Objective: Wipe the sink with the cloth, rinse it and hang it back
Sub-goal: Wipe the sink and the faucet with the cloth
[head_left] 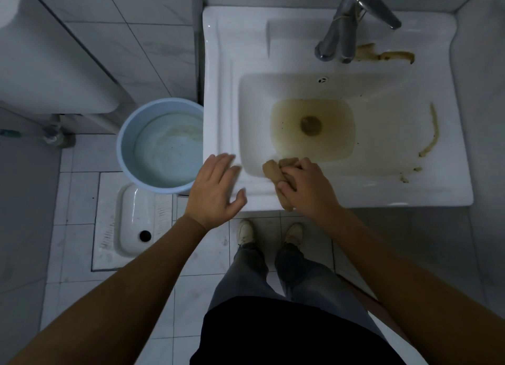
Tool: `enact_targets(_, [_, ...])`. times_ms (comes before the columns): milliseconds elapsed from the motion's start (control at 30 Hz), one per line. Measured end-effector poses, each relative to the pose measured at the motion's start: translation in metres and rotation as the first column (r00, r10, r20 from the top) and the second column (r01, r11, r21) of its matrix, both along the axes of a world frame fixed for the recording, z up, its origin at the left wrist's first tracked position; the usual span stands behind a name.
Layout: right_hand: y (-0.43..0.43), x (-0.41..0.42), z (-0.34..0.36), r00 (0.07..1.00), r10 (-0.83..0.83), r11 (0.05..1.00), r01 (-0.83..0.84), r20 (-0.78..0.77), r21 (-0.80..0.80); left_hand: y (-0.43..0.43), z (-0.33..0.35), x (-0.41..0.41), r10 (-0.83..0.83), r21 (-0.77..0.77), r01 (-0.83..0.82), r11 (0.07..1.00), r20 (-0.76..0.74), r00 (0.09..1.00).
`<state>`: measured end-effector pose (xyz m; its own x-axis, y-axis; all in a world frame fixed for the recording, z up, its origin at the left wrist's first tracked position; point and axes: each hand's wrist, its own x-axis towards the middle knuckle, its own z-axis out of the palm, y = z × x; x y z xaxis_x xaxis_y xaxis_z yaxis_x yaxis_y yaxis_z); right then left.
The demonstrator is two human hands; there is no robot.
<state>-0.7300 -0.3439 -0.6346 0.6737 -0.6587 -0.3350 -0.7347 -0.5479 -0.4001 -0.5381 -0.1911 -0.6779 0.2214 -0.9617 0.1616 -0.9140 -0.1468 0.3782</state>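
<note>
A white rectangular sink (448,178) fills the upper right, with brownish water pooled around its drain (311,125) and brown smears on its right rim and behind the tap. My right hand (307,185) grips a bunched tan cloth (273,170) pressed on the sink's front edge, near the basin's front-left corner. My left hand (216,189) hovers open, fingers spread, over the sink's front-left corner, holding nothing. A chrome tap (352,23) stands at the back of the sink; no water runs from it.
A light blue bucket (125,135) holding some water stands on the floor just left of the sink. A white squat toilet pan (134,222) is set in the tiled floor below it. Tiled walls close in on both sides. My feet stand before the sink.
</note>
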Motion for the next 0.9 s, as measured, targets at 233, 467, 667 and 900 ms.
enact_targets(233, [0.032, 0.059, -0.001, 0.991, 0.030, 0.994, -0.043, 0.128, 0.102, -0.001, 0.000, 0.001, 0.015, -0.037, -0.016, 0.999, -0.045, 0.999])
enact_targets(467, [0.008, 0.025, -0.002, 0.998, -0.009, 0.999, 0.007, 0.055, 0.042, 0.000, 0.003, 0.001, 0.009, 0.000, -0.009, 1.000, -0.016, 1.000])
enact_targets(667, [-0.037, -0.037, 0.003, 0.983, -0.104, 0.995, 0.102, -0.153, -0.022, 0.000, 0.002, 0.002, 0.008, -0.028, -0.009, 1.000, -0.025, 1.000])
enact_targets(900, [0.010, 0.016, 0.004, 0.996, -0.064, 0.997, 0.061, -0.064, -0.052, 0.000, -0.003, 0.003, -0.007, -0.030, 0.007, 1.000, -0.014, 1.000])
